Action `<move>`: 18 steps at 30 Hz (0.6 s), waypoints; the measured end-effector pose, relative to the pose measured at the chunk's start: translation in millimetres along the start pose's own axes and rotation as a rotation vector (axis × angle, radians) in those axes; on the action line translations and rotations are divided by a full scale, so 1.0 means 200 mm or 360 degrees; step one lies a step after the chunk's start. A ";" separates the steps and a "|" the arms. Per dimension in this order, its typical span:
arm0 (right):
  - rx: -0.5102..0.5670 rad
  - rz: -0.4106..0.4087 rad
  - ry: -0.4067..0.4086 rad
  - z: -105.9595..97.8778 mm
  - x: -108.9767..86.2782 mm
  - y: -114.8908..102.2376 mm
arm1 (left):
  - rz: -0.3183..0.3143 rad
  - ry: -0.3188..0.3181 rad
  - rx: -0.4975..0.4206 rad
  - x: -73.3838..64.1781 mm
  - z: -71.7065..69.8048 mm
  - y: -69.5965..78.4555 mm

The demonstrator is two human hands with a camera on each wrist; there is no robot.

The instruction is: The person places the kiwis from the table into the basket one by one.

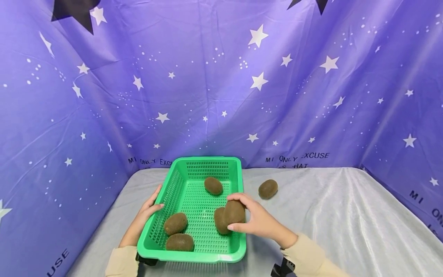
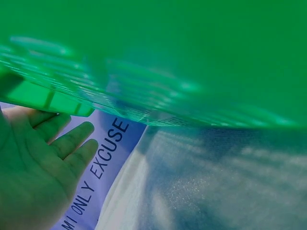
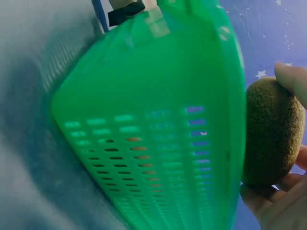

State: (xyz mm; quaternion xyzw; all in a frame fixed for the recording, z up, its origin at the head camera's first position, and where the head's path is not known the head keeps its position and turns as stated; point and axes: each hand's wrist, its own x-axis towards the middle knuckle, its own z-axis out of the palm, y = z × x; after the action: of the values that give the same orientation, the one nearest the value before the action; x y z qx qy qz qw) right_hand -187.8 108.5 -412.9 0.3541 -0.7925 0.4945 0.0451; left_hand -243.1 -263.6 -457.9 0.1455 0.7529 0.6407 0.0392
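Note:
A green plastic basket with slotted walls contains several brown kiwis, among them one kiwi near the far end and two at the near left. My left hand holds its left rim, thumb over the edge; in the left wrist view the other fingers extend along the outside. Between thumb and fingers, my right hand grips a kiwi at the right rim. That fruit partly covers another kiwi inside. The right wrist view shows the held kiwi beside the rim.
One loose kiwi lies on the grey cloth-covered table, right of the basket. A purple star-patterned curtain encloses the back and both sides.

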 end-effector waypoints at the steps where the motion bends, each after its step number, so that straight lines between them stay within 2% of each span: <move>1: -0.0013 -0.0007 -0.0013 0.01 0.00 0.00 | 0.0005 -0.0005 -0.0005 0.00 0.00 0.00; 8: -0.0063 -0.0071 -0.0100 0.05 -0.01 -0.01 | 0.0027 -0.0028 -0.0054 0.00 0.00 0.00; 18: -0.0150 -0.0198 -0.0203 0.08 -0.03 -0.02 | 0.0074 -0.0030 -0.0047 0.00 0.00 -0.01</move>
State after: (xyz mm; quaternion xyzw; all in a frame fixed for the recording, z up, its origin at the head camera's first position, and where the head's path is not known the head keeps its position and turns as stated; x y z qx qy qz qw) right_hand -177.0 97.5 -420.2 0.4308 -0.7927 0.4294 0.0418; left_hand -243.6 -263.2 -459.5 0.1683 0.7393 0.6511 0.0335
